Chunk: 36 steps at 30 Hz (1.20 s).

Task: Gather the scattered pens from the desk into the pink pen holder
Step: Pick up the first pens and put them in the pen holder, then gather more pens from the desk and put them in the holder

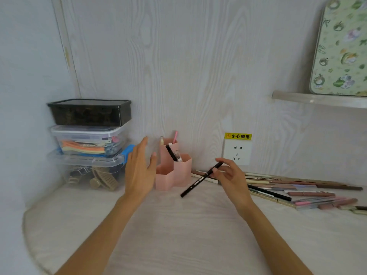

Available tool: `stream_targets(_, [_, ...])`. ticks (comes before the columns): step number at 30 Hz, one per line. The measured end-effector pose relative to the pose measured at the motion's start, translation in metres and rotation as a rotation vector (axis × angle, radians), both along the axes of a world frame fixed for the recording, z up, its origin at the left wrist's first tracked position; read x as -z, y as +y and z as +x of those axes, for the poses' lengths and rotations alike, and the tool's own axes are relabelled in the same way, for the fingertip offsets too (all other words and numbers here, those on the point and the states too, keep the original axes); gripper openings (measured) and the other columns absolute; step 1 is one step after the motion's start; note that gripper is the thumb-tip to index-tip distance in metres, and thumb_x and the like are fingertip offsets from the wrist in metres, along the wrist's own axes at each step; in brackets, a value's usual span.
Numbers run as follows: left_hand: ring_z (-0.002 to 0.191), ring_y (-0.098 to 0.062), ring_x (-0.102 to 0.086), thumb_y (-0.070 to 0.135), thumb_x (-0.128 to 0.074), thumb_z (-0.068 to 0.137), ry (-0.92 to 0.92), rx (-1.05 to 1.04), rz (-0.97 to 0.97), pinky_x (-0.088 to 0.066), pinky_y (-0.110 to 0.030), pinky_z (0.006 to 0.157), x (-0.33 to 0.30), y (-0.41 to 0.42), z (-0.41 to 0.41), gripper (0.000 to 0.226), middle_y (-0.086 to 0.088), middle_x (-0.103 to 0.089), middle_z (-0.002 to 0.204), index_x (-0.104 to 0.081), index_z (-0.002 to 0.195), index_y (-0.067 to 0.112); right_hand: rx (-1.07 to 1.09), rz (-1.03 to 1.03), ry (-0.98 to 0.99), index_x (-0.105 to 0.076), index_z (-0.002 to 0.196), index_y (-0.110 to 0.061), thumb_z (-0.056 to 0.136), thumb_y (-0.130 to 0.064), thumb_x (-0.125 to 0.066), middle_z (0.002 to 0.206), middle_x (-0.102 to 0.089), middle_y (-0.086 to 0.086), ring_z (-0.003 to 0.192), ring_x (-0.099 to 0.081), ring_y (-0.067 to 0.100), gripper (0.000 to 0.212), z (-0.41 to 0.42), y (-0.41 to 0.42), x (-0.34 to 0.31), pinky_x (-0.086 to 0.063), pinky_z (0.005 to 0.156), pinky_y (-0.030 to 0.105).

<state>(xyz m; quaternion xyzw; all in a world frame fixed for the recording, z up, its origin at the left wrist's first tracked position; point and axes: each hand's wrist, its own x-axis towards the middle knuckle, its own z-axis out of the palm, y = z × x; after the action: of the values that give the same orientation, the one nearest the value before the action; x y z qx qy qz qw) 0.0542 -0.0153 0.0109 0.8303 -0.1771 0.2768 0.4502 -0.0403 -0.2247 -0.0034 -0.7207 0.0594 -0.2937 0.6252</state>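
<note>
Right hand (231,176) pinches a black pen (200,179), tilted, just right of the pink pen holder (172,175). Left hand (139,167) flat-fingered, released, just left of the holder. Remaining pens (297,192) lie on the counter (178,225), right.

A yellow warning label (238,136) is sitting on the wall directly above the white wall socket (237,153), up and just to the right of the right hand's fingers (220,160). It is showing a small warning triangle followed by the black characters "小心触电". Pale lettering is showing on the black pen (201,179) and on the patterned board (342,48), but it is blurring past reading.
</note>
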Motion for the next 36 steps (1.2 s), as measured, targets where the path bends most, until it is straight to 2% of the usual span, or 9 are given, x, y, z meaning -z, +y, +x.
stream_targets(6, [0.105,-0.017,-0.058,0.058,-0.064,0.074,0.418,0.058,0.110,-0.048,-0.035,0.087,0.045,0.011,-0.008,0.066,0.006,-0.057,0.124,-0.040,0.129,0.029,0.237,0.067,-0.291,-0.050,0.113,-0.018,0.089,-0.005,-0.057,0.096,-0.068,0.004,0.078,-0.066,-0.004,0.028,-0.016,0.008,-0.026,-0.050,0.065,0.008])
stream_targets(14, [0.109,-0.019,-0.055,0.058,-0.054,0.083,0.300,0.058,0.211,-0.048,-0.037,0.089,0.049,0.012,-0.002,0.053,0.002,-0.059,0.124,-0.045,0.125,0.027,0.357,-0.053,-0.445,-0.049,0.110,-0.023,0.090,-0.012,-0.058,0.098,-0.067,0.002,0.090,-0.068,0.018,0.025,-0.001,0.035,-0.060,-0.055,0.080,0.027])
stream_targets(17, [0.110,-0.020,-0.054,0.056,-0.052,0.085,0.277,0.068,0.217,-0.047,-0.037,0.090,0.049,0.011,-0.002,0.053,0.000,-0.058,0.124,-0.045,0.127,0.025,0.301,-0.271,-0.357,-0.052,0.111,-0.022,0.088,-0.011,-0.060,0.092,-0.066,-0.005,0.081,-0.068,0.010,0.026,0.028,0.045,-0.066,-0.052,0.073,0.016])
stream_targets(19, [0.113,-0.020,-0.053,0.053,-0.053,0.086,0.270,0.061,0.224,-0.046,-0.037,0.092,0.049,0.012,-0.003,0.052,0.000,-0.058,0.127,-0.045,0.129,0.025,0.227,-0.485,-0.242,-0.056,0.109,-0.022,0.088,-0.012,-0.060,0.091,-0.067,-0.008,0.083,-0.067,0.009,0.023,0.047,0.048,-0.063,-0.053,0.077,0.021])
stream_targets(23, [0.125,-0.022,-0.045,0.045,-0.057,0.087,0.173,0.034,0.240,-0.039,-0.038,0.100,0.047,0.012,-0.009,0.058,-0.002,-0.051,0.136,-0.038,0.137,0.020,0.108,-0.941,-0.029,-0.052,0.129,-0.022,0.095,-0.020,-0.046,0.126,-0.060,0.000,0.120,-0.049,0.019,0.034,0.063,0.043,-0.048,-0.030,0.094,0.018])
stream_targets(25, [0.127,-0.022,-0.043,0.040,-0.065,0.083,0.107,0.015,0.201,-0.038,-0.038,0.101,0.043,0.012,-0.014,0.067,-0.004,-0.049,0.137,-0.036,0.138,0.016,0.101,-0.905,-0.003,-0.041,0.138,-0.024,0.097,-0.024,-0.043,0.131,-0.055,-0.001,0.124,-0.042,0.016,0.041,0.057,0.032,-0.041,-0.029,0.094,0.020])
stream_targets(28, [0.111,-0.019,-0.051,0.031,-0.073,0.076,-0.058,0.036,0.135,-0.044,-0.032,0.088,0.035,0.010,-0.024,0.053,0.000,-0.056,0.119,-0.049,0.122,0.017,0.259,-0.833,0.081,-0.050,0.128,-0.023,0.095,-0.019,-0.044,0.123,-0.060,-0.002,0.120,-0.046,0.019,0.033,0.038,-0.002,-0.021,-0.037,0.091,0.028])
stream_targets(33, [0.089,-0.007,-0.056,0.023,-0.058,0.088,-0.128,0.293,0.314,-0.045,-0.023,0.068,0.032,-0.019,-0.044,0.017,0.016,-0.057,0.106,-0.059,0.105,0.028,0.149,-1.086,0.552,-0.035,0.139,-0.025,0.097,-0.033,-0.036,0.146,-0.039,-0.003,0.138,-0.029,0.019,0.042,0.008,-0.050,0.032,-0.020,0.114,0.037])
stream_targets(36, [0.093,-0.008,-0.059,0.015,-0.047,0.093,-0.106,0.406,0.441,-0.044,-0.020,0.073,0.033,-0.048,-0.046,0.031,0.016,-0.053,0.123,-0.055,0.120,0.030,0.166,-1.064,0.416,-0.048,0.128,-0.029,0.094,-0.036,-0.041,0.137,-0.048,-0.008,0.132,-0.037,0.017,0.036,0.005,-0.055,0.042,-0.025,0.112,0.037])
